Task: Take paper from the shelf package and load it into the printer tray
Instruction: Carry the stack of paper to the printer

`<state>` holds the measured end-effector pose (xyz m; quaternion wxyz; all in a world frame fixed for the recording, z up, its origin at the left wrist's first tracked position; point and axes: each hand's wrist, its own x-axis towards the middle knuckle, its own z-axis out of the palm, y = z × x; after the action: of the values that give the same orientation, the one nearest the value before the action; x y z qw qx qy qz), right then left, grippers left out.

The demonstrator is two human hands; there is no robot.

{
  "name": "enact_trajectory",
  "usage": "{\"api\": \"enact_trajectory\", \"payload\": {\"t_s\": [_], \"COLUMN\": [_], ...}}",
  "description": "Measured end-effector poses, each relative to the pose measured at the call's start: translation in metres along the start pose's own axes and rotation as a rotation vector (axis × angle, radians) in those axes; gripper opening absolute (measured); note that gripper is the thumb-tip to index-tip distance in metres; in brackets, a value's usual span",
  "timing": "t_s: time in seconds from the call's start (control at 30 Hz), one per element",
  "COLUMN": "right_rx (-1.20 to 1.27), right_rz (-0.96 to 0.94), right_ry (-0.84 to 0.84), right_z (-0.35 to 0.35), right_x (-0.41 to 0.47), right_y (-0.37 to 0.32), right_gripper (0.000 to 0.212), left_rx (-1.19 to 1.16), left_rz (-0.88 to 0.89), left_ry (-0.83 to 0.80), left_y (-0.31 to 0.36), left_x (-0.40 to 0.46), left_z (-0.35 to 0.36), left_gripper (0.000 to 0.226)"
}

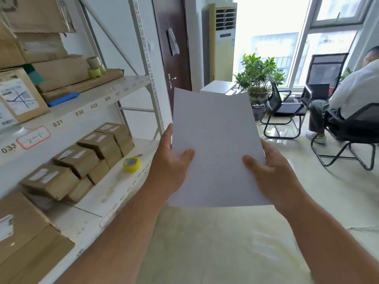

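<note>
While both hands hold it out in front of the person, the white paper (215, 144) stands above the floor, just right of the shelf (86, 95). The left hand (170, 160) pinches its left edge, thumb on the facing side; the right hand (270, 169) pinches the right edge the same way, so the sheets rise well past both grips. One stack of paper shows; how many sheets cannot be told. Two rolls of yellow tape (131, 164) sit on the shelf.
</note>
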<state>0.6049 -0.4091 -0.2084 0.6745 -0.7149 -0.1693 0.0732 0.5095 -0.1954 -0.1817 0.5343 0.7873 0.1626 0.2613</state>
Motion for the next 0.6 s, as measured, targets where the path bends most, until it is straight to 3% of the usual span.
{"api": "enact_trajectory", "payload": {"t_s": [0.27,0.6], "right_rx": [0.006,0.039], "right_rz": [0.024,-0.013], "right_ry": [0.114,0.136], "right_z": [-0.056,-0.056], "right_x": [0.067,0.188], "right_y": [0.026,0.046], "right_gripper": [0.051,0.052], "left_rx": [-0.043,-0.103], "left_rz": [0.046,0.076], "left_ry": [-0.091,-0.161], "left_y": [-0.004,-0.035], "left_x": [0.072,0.199], "left_z": [0.080,0.121], "left_gripper": [0.077,0.080]}}
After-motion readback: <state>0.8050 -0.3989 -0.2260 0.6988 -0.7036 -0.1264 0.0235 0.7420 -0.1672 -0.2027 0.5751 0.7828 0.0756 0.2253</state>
